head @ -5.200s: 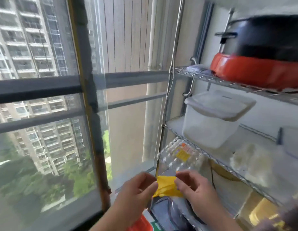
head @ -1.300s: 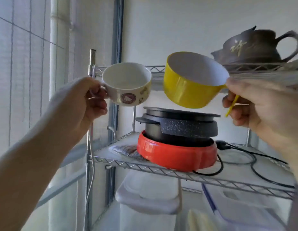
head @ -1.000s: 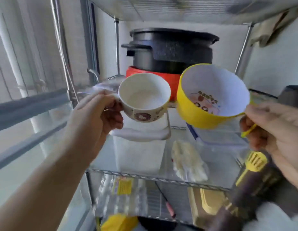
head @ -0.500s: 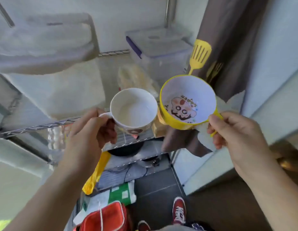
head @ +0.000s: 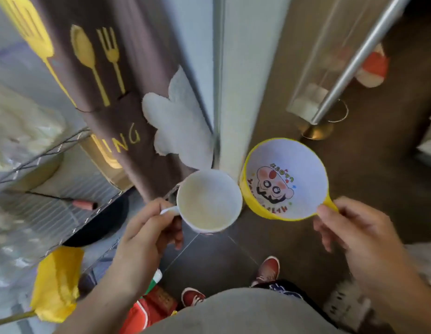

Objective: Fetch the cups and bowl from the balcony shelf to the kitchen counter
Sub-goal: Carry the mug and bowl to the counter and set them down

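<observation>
Your left hand [head: 147,233] had its grip clenched on the small handle of the white cup [head: 209,201], fingers wrapped round it, cup upright and empty, mouth facing the camera. Your right hand [head: 354,235] gripped the yellow bowl [head: 285,179] by its short yellow tab handle, pinched between thumb and fingers; the bowl tilted a little toward you, its white inside showing a cartoon face print. Cup and bowl sat side by side in the air, rims just beside each other, possibly touching, hard to tell from this angle. Both were held over the dark tiled floor [head: 209,261], clear of the wire shelf [head: 52,150] at left.

A brown apron [head: 108,75] with yellow spoon and fork prints hung between the shelf and a white door frame [head: 233,80]. A yellow cloth [head: 56,283] drooped at lower left, blurred. Your red shoes [head: 267,268] showed below the cup, on the tiles. A metal pole [head: 354,59] with a brass base stood on the brown floor at upper right. Shelf contents were too smeared to name.
</observation>
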`<control>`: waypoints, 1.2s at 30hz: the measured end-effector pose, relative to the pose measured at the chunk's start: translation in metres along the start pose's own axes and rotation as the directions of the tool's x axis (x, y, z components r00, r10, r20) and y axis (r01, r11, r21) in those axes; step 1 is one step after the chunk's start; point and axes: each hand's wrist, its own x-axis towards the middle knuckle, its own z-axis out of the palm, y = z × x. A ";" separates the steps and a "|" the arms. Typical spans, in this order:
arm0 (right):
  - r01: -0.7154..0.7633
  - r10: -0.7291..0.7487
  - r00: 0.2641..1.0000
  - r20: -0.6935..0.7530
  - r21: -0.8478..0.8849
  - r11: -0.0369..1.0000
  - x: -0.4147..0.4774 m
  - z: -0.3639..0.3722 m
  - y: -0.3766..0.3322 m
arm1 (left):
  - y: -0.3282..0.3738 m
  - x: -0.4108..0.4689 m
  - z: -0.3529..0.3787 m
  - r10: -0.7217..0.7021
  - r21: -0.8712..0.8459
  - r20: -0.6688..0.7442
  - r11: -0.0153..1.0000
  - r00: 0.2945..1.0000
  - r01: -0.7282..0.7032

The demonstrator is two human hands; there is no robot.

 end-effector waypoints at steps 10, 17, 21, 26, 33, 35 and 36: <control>-0.180 0.174 0.943 -0.283 0.004 0.984 0.015 -0.161 0.081 | -0.051 0.078 0.182 -0.163 0.053 0.204 0.986 0.965 0.155; -0.292 0.295 0.845 -0.446 0.079 0.953 0.029 -0.249 0.124 | -0.083 0.135 0.300 -0.264 0.288 0.290 0.941 0.920 0.179; -0.334 0.369 0.772 -0.517 0.163 0.928 0.049 -0.286 0.129 | -0.096 0.164 0.343 -0.288 0.408 0.307 0.901 0.907 0.148; -0.359 0.396 0.724 -0.565 0.183 0.915 0.100 -0.327 0.141 | -0.111 0.201 0.382 -0.286 0.451 0.327 0.885 0.901 0.118; -0.367 0.390 0.671 -0.631 0.175 0.914 0.192 -0.381 0.156 | -0.128 0.276 0.452 -0.322 0.420 0.356 0.894 0.878 0.157; -0.372 0.390 0.639 -0.663 0.177 0.911 0.213 -0.399 0.158 | -0.135 0.302 0.478 -0.344 0.407 0.362 0.895 0.867 0.185; -0.377 0.388 0.623 -0.679 0.175 0.910 0.221 -0.409 0.158 | -0.138 0.315 0.492 -0.351 0.408 0.371 0.893 0.859 0.189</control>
